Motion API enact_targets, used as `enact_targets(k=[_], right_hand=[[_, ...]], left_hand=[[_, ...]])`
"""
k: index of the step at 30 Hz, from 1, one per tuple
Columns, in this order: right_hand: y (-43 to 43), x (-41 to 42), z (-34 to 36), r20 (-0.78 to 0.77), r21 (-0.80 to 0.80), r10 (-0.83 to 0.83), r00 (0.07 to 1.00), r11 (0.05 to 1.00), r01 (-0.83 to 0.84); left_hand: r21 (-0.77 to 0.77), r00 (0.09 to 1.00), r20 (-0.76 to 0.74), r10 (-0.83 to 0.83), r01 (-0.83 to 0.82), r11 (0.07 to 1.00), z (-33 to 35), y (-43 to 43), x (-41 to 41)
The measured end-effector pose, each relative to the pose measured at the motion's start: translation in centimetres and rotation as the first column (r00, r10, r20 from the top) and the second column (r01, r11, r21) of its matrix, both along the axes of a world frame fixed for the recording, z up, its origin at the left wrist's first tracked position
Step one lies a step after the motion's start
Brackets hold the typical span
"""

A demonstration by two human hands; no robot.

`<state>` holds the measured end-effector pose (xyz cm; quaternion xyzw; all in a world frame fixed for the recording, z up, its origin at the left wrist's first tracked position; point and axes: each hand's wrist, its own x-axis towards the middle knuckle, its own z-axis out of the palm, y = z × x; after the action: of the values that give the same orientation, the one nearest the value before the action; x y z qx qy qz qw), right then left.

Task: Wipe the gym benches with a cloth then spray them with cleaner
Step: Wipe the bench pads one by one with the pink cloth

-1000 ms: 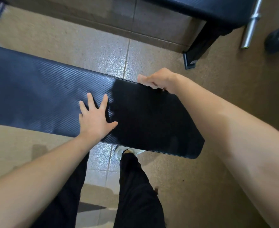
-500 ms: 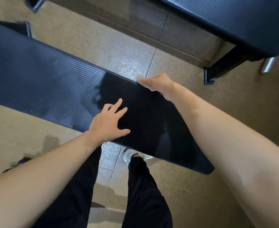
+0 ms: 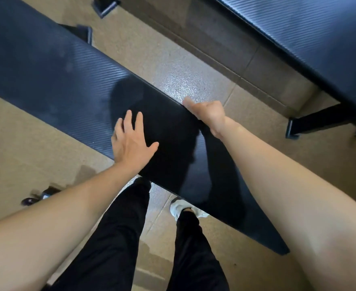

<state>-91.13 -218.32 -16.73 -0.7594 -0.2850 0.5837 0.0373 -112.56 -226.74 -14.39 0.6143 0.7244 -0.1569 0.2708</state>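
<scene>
The bench [image 3: 57, 76] is laid diagonally, upper left to lower right of frame; 2nd bench [image 3: 309, 38] is seen upper right. L grip [image 3: 130, 143] is pressed flat on the pad, fingers spread, nothing held. R grip [image 3: 208, 114] is curled over the far edge. No cloth or cleaner is seen. Risk: if the far edge is pulled hard, the bench could prob. be tipped or dragged onto the shoe [image 3: 181, 208] below.

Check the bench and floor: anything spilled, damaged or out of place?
No damage shows on the bench. A dark, wet-looking patch marks the floor beside the left forearm. Neither hand holds a cloth: the left hand lies flat on it, the right hand grips its far edge.
</scene>
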Motion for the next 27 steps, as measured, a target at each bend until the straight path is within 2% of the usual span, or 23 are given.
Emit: enact_targets(k=[2,5,7,10,16,17,19,22,24,27], right_hand=[[1.0,-1.4,-1.6,-0.045,-0.02,-0.046,0.998,0.999,0.045],[2.8,-3.7,-3.3,0.03,-0.012,0.007,1.0,1.0,-0.007],[4.0,-4.9,-2.7,0.045,-0.018,-0.016,0.999,1.0,0.017],[5.4,-5.9,-1.9,-0.055,-0.048,-0.033,0.998,0.998,0.03],[7.5,-9.0,-1.8,0.041,-0.06,0.089,0.995,0.994,-0.086],[7.8,-9.5,-2.3,0.022,-0.052,0.051,0.998,0.997,-0.05],[8.6,-10.4,-1.8,-0.023,-0.067,0.039,0.999,0.997,-0.041],[9.9,-11.8,-1.0,-0.061,-0.069,0.142,0.988,0.987,-0.146],[10.8,-13.1,-0.9,-0.097,-0.036,0.129,0.987,0.99,-0.133],[12.1,-15.2,-0.8,-0.094,0.014,0.175,0.98,0.985,-0.175]], left_hand=[[-0.073,0.992,-0.079,0.095,-0.101,0.992,-0.6,0.8,-1.4],[-0.149,0.989,-0.094,0.112,-0.125,0.981,-1.5,1.1,-3.1],[-0.159,0.995,-0.053,0.09,-0.097,0.983,-1.7,0.9,-3.8],[-0.167,0.997,-0.001,0.073,-0.072,0.983,-1.5,1.1,-4.7],[-0.226,0.997,0.079,0.021,-0.002,0.974,-1.1,1.7,-7.0],[-0.243,0.996,0.093,0.012,0.011,0.97,-1.0,1.7,-7.4],[-0.257,0.992,0.122,0.022,0.01,0.966,-0.9,1.8,-8.0],[-0.276,0.982,0.18,0.051,0.001,0.961,-0.4,2.4,-8.9],[-0.281,0.975,0.212,0.068,-0.005,0.96,0.3,3.0,-9.7],[-0.231,0.955,0.258,0.146,-0.086,0.969,1.3,4.3,-11.6]])
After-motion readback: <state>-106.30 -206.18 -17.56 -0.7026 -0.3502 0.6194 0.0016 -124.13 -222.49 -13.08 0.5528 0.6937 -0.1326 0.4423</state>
